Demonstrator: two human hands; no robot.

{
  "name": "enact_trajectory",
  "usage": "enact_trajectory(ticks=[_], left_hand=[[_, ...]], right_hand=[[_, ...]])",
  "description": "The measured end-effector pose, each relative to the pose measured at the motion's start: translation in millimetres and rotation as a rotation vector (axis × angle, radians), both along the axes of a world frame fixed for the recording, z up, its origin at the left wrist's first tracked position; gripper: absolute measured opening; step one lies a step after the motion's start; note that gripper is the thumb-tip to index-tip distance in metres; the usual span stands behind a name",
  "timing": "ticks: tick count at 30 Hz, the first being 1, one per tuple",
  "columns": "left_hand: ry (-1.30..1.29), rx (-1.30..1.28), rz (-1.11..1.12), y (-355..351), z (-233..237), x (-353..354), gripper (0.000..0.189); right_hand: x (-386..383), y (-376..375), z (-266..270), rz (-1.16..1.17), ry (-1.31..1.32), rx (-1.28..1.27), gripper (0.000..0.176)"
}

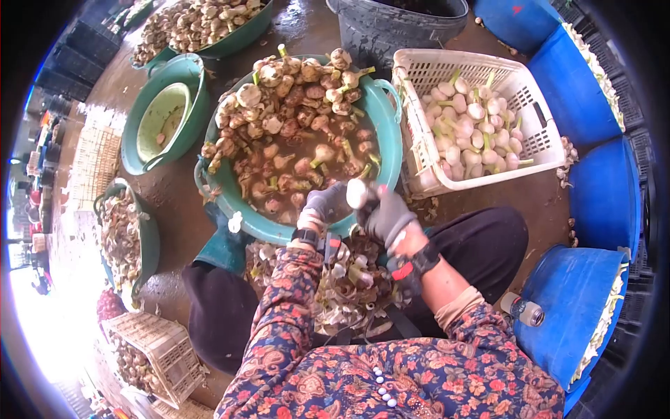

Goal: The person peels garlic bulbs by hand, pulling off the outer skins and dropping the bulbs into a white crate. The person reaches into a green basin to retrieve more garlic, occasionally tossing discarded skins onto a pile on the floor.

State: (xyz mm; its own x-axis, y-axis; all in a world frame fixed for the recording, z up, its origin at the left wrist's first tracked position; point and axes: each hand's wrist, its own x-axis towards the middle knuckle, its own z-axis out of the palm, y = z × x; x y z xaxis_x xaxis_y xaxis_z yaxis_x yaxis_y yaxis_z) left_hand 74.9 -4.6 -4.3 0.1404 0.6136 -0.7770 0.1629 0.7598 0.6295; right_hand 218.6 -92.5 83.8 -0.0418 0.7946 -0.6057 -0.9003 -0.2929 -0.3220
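Observation:
My right hand (389, 218), in a grey glove, is closed around a white peeled garlic bulb (356, 193) above the near rim of a large green tub (262, 227). Beside it, my left hand (325, 202), gloved too, hovers over the same rim; its fingers are blurred and partly hidden. Muddy water fills the tub, with many unpeeled garlic bulbs (285, 126) floating and heaped at the far side. Between my legs lies a pile of garlic skins (352, 290).
Right of the tub, a white crate (481, 183) holds peeled garlic bulbs (469, 115). Blue barrels (569, 307) line the right side, with a bottle (522, 309) nearby. Green basins (132, 140) and a tipped crate (164, 349) stand left. A black bucket (391, 31) is behind.

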Motion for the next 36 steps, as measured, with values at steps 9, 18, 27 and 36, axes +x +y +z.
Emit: enact_trajectory(ticks=[9,18,27,36], left_hand=[[-0.168,0.192,0.059,18.7,-36.9,-1.8,0.03],[-0.018,0.579,-0.324,-57.6,95.8,-30.4,0.051],[0.124,0.755,-0.442,-90.6,115.0,-40.8,0.06],[-0.466,0.472,-0.008,-113.8,135.7,-38.1,0.035]], right_hand=[[48.5,87.5,81.5,0.081,-0.724,0.301,0.036],[-20.5,13.1,20.9,0.643,-1.49,0.009,0.04],[-22.5,-23.3,41.1,0.719,-1.504,0.204,0.034],[-25.8,-60.1,50.8,0.371,-0.487,0.17,0.044]])
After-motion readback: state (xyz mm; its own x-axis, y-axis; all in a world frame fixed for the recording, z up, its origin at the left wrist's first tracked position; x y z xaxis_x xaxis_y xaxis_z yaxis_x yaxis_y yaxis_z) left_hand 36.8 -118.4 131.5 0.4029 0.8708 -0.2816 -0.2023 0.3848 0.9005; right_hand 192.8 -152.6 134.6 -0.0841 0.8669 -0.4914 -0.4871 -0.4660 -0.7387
